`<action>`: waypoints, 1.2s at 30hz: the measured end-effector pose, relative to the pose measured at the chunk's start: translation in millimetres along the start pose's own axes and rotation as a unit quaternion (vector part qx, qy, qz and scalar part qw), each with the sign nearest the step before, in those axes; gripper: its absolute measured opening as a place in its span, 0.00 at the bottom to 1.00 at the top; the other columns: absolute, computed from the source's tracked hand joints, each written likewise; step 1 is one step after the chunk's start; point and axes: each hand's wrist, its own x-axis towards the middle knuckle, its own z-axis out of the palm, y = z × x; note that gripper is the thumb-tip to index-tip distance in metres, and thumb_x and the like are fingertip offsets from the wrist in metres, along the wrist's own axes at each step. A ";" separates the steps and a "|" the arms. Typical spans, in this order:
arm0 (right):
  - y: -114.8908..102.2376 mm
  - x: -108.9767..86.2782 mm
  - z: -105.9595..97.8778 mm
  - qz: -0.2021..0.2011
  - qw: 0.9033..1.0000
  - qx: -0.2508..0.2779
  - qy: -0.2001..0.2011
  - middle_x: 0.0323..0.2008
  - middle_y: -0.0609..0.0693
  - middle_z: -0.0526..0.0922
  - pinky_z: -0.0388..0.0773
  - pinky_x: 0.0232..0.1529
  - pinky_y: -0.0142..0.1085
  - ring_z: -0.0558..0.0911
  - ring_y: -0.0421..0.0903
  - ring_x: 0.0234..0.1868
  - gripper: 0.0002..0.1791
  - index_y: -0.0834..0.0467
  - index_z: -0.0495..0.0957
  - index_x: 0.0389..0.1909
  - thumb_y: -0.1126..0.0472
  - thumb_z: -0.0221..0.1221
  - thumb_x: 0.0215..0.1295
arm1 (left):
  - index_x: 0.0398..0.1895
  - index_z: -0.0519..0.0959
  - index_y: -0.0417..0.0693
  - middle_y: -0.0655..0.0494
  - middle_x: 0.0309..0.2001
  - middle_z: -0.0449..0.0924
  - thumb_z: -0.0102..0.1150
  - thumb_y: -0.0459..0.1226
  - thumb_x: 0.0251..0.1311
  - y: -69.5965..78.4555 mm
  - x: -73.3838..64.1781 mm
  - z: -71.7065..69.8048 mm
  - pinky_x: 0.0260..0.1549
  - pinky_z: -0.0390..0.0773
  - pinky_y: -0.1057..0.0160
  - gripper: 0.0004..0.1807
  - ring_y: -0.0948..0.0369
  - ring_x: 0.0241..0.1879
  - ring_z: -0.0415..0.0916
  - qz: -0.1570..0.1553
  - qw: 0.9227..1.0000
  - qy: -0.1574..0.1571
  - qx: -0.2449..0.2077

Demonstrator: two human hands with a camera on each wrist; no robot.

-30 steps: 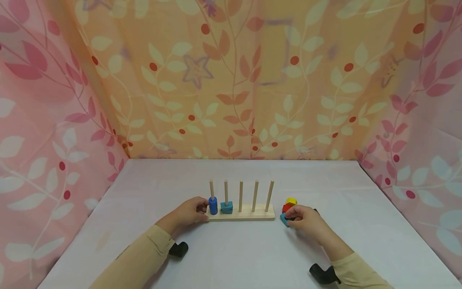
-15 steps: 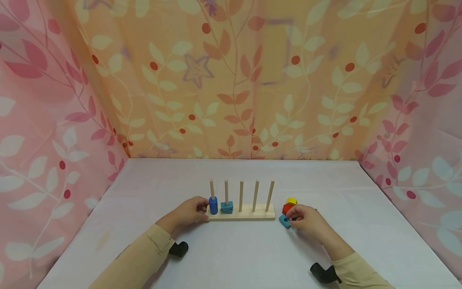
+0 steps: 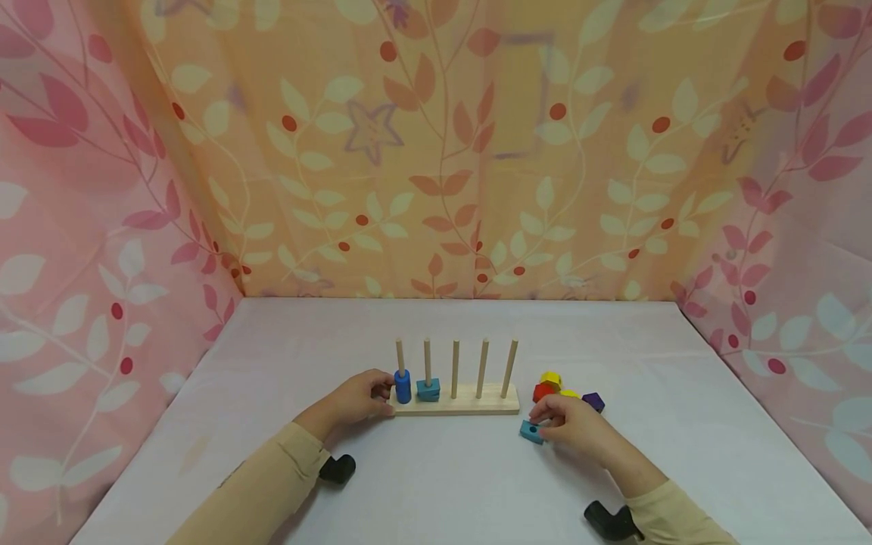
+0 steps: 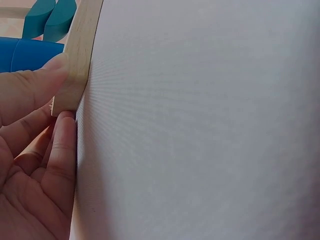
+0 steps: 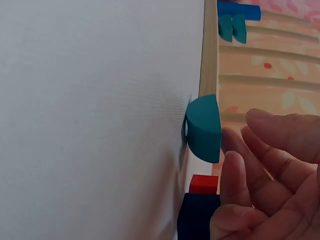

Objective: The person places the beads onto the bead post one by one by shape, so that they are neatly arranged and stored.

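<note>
My left hand [image 3: 356, 397] grips the left end of a wooden peg board [image 3: 470, 410] with upright pegs; in the left wrist view the thumb lies on its top and fingers against its end. Blue cylinders [image 3: 403, 387] sit on the leftmost peg, teal half-round blocks [image 3: 428, 390] on the second. My right hand [image 3: 575, 430] is beside a loose teal half-round block [image 3: 531, 431] with a hole, right of the board. In the right wrist view this block [image 5: 205, 129] stands on its curved side; thumb and fingers are loosely bent, the thumb apart from it.
Behind my right hand lie red [image 3: 544, 392], yellow [image 3: 550, 379] and dark purple [image 3: 594, 401] blocks. A white cloth covers the table [image 3: 436, 484]. Floral curtains [image 3: 443, 151] stand at the back and both sides. A black wrist mount [image 3: 608, 521] is at each sleeve.
My right hand and the loose teal block have moved toward me, the block also slightly left. More yellow and the purple block now show behind the hand. The left hand stays put.
</note>
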 end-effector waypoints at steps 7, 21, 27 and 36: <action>2.6 -0.6 5.1 0.016 1.000 -0.014 0.014 0.32 0.47 0.78 0.70 0.29 0.30 0.70 0.44 0.30 0.15 0.56 0.78 0.38 0.66 0.67 0.47 | 0.48 0.74 0.43 0.55 0.38 0.71 0.69 0.35 0.45 1.0 -0.8 -0.1 0.41 0.68 0.61 0.24 0.58 0.40 0.67 0.003 1.000 -0.001 -0.010; 6.2 -0.1 13.8 0.024 0.999 -0.039 -0.009 0.31 0.46 0.75 0.70 0.26 0.32 0.69 0.44 0.29 0.16 0.53 0.79 0.36 0.66 0.69 0.43 | 0.49 0.74 0.44 0.55 0.38 0.71 0.69 0.35 0.45 2.0 -1.8 0.5 0.41 0.68 0.60 0.25 0.59 0.40 0.67 0.003 1.000 0.003 -0.001; 6.9 1.6 15.4 0.026 0.999 -0.036 -0.023 0.28 0.47 0.72 0.70 0.26 0.32 0.69 0.44 0.29 0.14 0.53 0.79 0.33 0.70 0.67 0.45 | 0.49 0.74 0.42 0.55 0.40 0.72 0.69 0.33 0.45 2.2 -0.7 1.4 0.41 0.70 0.63 0.25 0.60 0.41 0.68 -0.001 1.000 0.004 0.004; 3.2 0.6 11.6 0.030 0.998 0.022 -0.045 0.26 0.50 0.73 0.72 0.26 0.33 0.71 0.44 0.27 0.10 0.56 0.79 0.35 0.65 0.66 0.50 | 0.49 0.74 0.41 0.55 0.39 0.73 0.69 0.33 0.44 1.8 -0.9 2.0 0.42 0.71 0.62 0.25 0.60 0.41 0.69 0.000 1.000 0.008 -0.002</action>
